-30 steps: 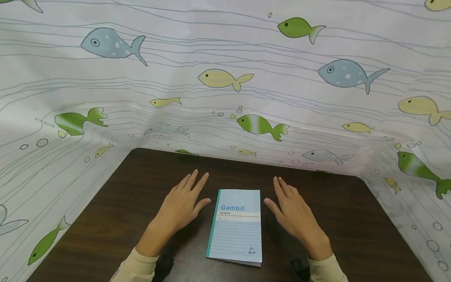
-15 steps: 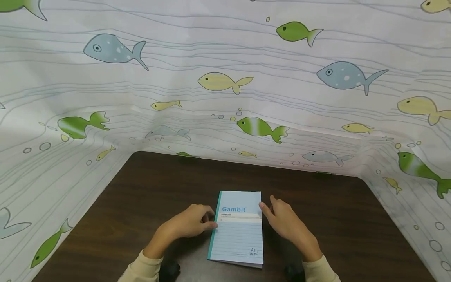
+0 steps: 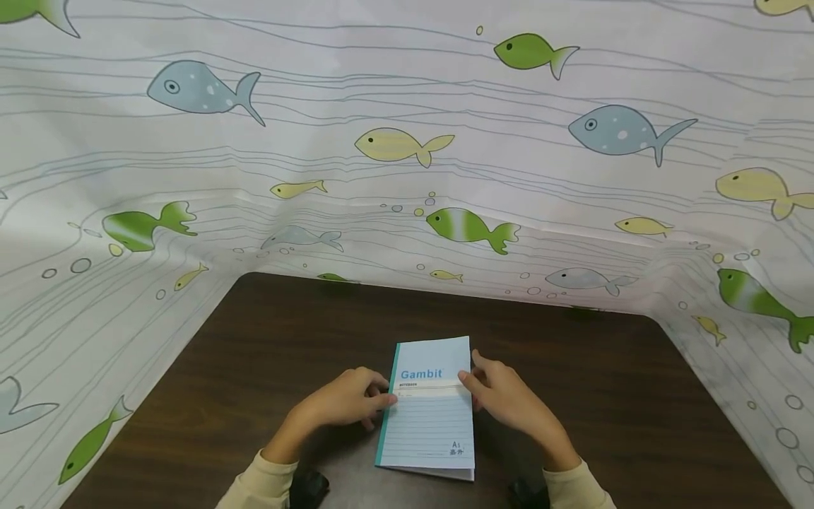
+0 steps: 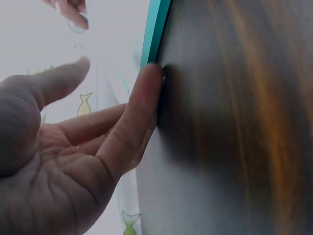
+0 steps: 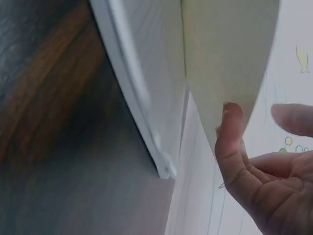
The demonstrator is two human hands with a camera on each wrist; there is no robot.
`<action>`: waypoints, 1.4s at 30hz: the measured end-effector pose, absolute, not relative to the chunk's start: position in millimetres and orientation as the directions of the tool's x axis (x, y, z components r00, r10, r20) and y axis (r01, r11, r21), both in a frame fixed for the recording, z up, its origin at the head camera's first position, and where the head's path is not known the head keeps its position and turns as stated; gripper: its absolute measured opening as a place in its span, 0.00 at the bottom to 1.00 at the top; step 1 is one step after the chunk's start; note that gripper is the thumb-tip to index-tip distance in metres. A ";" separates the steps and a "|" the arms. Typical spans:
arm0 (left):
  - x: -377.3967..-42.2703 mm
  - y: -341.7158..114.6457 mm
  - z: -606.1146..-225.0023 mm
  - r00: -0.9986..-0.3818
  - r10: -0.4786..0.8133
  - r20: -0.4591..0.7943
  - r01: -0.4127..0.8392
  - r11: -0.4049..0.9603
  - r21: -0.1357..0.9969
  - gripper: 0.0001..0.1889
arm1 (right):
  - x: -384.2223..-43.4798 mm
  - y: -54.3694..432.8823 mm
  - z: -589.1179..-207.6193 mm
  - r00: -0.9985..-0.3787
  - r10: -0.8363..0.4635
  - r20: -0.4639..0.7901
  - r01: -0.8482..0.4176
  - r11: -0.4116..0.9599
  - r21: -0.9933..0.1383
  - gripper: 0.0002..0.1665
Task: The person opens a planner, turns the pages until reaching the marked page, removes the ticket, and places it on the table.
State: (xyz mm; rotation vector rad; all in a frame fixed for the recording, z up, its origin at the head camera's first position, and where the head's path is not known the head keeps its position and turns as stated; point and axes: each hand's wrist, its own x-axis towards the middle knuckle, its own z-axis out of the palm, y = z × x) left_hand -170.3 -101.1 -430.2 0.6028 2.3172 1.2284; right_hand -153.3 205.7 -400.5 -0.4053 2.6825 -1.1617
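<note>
A thin notebook [image 3: 432, 424] with a pale blue "Gambit" cover and a teal spine lies on the dark wooden table. My right hand [image 3: 505, 396] is at its right edge, thumb over the front cover and fingers beneath. The right wrist view shows that cover's cream inner side [image 5: 230, 49] raised off the white pages [image 5: 146, 78], with my curled fingertips against it. At the spine [image 4: 155, 34], a fingertip of my left hand [image 3: 346, 399] touches the edge. The left thumb [image 4: 66, 81] stands apart from that finger, above the cover side.
Brown wooden tabletop [image 3: 286, 318] surrounds the notebook. A white fish-printed sheet [image 3: 407, 92] hangs along the back and both sides. Dark wrist devices [image 3: 309, 488] sit beneath the cream sleeves [image 3: 257, 484].
Both hands have come down from beside the notebook to its edges. The right hand has moved inward and raised the cover's right side; the left fingers have reached the spine.
</note>
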 end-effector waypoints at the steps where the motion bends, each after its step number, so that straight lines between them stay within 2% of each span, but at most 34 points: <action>1: -170.1 -100.5 -430.8 -0.807 0.562 -0.179 0.158 0.498 0.853 0.25 | -152.6 205.0 -399.2 -0.945 -0.321 -0.058 -0.176 0.651 -0.738 0.45; 5: -170.3 -99.1 -433.4 -0.813 0.557 -0.170 0.097 0.418 0.903 0.19 | -149.5 200.4 -393.9 -0.946 -0.323 -0.022 -0.195 0.624 -0.756 0.43; 9: -170.9 -98.1 -434.6 -0.821 0.539 -0.190 0.027 0.369 0.929 0.18 | -149.9 196.6 -390.0 -0.934 -0.358 0.003 -0.217 0.559 -0.801 0.41; 14: -169.7 -94.4 -431.5 -0.842 0.496 -0.212 -0.025 0.357 0.934 0.24 | -153.0 191.5 -388.7 -0.918 -0.397 0.027 -0.214 0.435 -0.874 0.39; 19: -165.7 -93.5 -425.2 -0.860 0.449 -0.243 -0.091 0.334 0.938 0.32 | -155.9 178.6 -386.5 -0.885 -0.461 0.062 -0.255 0.369 -0.894 0.35; 24: -162.0 -95.9 -417.7 -0.845 0.450 -0.290 -0.137 0.341 0.930 0.42 | -157.4 165.4 -384.9 -0.859 -0.507 0.071 -0.315 0.414 -0.854 0.33; 28: -157.2 -97.8 -411.1 -0.836 0.456 -0.305 -0.156 0.334 0.929 0.45 | -156.0 155.5 -387.1 -0.843 -0.538 0.030 -0.340 0.488 -0.804 0.34; 32: -153.0 -98.6 -403.9 -0.846 0.458 -0.275 -0.153 0.286 0.946 0.43 | -153.9 145.1 -392.0 -0.821 -0.570 0.003 -0.378 0.540 -0.752 0.35; 36: -149.1 -104.2 -393.8 -0.888 0.419 -0.189 -0.089 0.246 0.965 0.37 | -151.5 134.6 -395.4 -0.777 -0.630 -0.021 -0.431 0.555 -0.711 0.37; 39: -147.9 -114.3 -389.1 -0.924 0.367 -0.110 -0.004 0.276 0.961 0.29 | -149.5 127.1 -397.1 -0.741 -0.669 -0.060 -0.458 0.569 -0.683 0.38; 42: -147.7 -127.3 -388.6 -0.942 0.329 -0.058 0.056 0.327 0.943 0.20 | -147.0 121.8 -396.9 -0.742 -0.664 -0.091 -0.482 0.623 -0.616 0.38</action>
